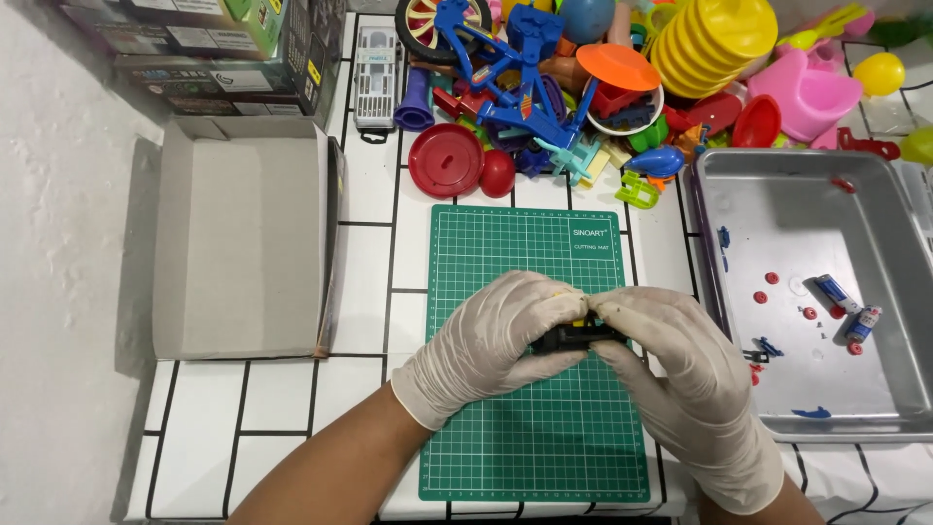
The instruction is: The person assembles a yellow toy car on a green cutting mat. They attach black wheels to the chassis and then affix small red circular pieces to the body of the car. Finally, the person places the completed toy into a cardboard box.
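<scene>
Both my hands wear white gloves and meet over the green cutting mat (530, 262). My left hand (496, 345) and my right hand (685, 374) together grip a small black toy part (575, 337) with a bit of yellow showing at its top. The fingers cover most of the part, so its shape stays unclear. It is held just above the mat's middle.
A metal tray (875, 224) at the right holds small red, blue and white bits. An open cardboard box (243, 243) lies at the left. A heap of colourful plastic toys (583, 87), including a blue bicycle (505, 68), fills the back. Stacked boxes (214, 49) stand at the back left.
</scene>
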